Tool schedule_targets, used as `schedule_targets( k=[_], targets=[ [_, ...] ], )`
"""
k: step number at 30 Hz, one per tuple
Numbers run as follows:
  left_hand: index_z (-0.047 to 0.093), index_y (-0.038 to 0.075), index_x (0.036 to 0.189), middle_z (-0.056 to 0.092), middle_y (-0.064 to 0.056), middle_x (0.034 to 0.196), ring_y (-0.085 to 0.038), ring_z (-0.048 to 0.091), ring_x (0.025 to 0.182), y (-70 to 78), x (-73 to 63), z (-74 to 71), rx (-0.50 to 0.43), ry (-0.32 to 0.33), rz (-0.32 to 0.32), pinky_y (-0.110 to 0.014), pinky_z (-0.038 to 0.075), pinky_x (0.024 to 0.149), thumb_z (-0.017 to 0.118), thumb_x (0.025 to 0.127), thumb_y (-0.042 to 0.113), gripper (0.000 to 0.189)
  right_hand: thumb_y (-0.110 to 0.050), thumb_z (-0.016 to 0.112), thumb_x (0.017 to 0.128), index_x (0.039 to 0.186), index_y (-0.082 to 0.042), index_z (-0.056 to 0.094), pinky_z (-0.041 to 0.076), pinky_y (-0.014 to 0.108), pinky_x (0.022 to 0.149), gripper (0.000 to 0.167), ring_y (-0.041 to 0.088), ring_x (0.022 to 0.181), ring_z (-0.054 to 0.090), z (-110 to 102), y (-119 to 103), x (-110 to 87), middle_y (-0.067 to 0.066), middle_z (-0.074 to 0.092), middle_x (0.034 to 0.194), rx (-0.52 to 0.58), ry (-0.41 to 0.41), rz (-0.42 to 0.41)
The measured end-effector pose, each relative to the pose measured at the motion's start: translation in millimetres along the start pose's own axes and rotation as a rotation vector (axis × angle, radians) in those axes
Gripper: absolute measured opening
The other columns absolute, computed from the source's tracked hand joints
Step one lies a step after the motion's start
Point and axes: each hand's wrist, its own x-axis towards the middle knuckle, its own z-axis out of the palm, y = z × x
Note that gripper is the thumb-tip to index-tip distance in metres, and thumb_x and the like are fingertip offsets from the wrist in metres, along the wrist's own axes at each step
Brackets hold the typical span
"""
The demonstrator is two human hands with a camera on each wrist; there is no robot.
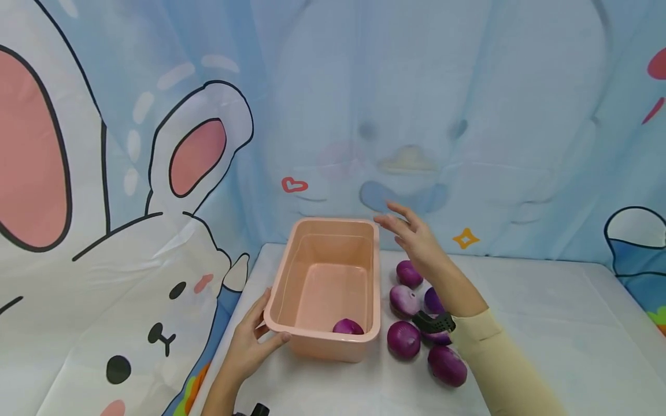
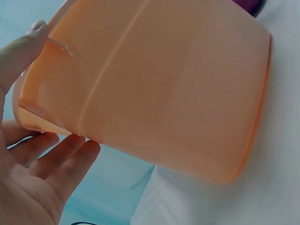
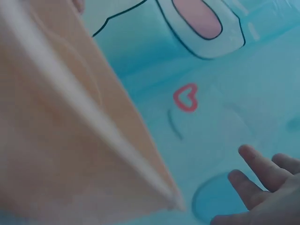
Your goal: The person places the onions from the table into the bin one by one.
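Observation:
A pale pink plastic bin (image 1: 333,346) stands on the white table, with one red onion (image 1: 348,327) inside at its near right corner. My left hand (image 1: 251,341) grips the bin's near left corner. In the left wrist view its thumb (image 2: 29,47) lies at the rim and the fingers (image 2: 70,157) are against the side below. My right hand (image 1: 416,240) is raised beside the bin's far right corner, fingers spread and holding nothing. Below the right forearm lie several more red onions (image 1: 403,340), partly covered by the wrist and its black strap.
A blue curtain (image 1: 322,115) with cartoon prints hangs behind the table (image 1: 546,323). On the left, a printed white rabbit (image 1: 140,289) covers the cloth beside the table's edge. The onions sit close along the bin's right side.

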Motion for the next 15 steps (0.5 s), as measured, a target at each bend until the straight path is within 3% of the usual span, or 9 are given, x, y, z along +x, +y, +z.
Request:
schedule_targets(
  k=[7,15],
  targets=[
    [0.032,0.020,0.164,0.034,-0.007,0.164,-0.031,0.049,0.139,-0.1,1.0,0.5,-0.015,-0.007,0.012,-0.037,0.054,0.100,0.089,0.085,0.015,0.097,-0.042,0.053,0.110,0.165,-0.010,0.023,0.014,0.069,0.119,0.071,0.037,0.149,0.032,-47,27,-39.9,0.021,0.050,0.152,-0.258,0.001,0.110],
    [0.033,0.020,0.164,0.035,-0.007,0.163,-0.032,0.050,0.138,1.5,-0.1,-0.7,-0.014,0.001,0.005,-0.038,0.054,0.100,0.090,0.085,0.016,0.097,-0.046,0.061,0.105,0.163,0.001,0.018,0.034,0.074,0.107,0.086,0.052,0.142,0.037,-96,63,-82.8,0.032,0.044,0.152,-0.602,-0.007,0.239]
  ],
)
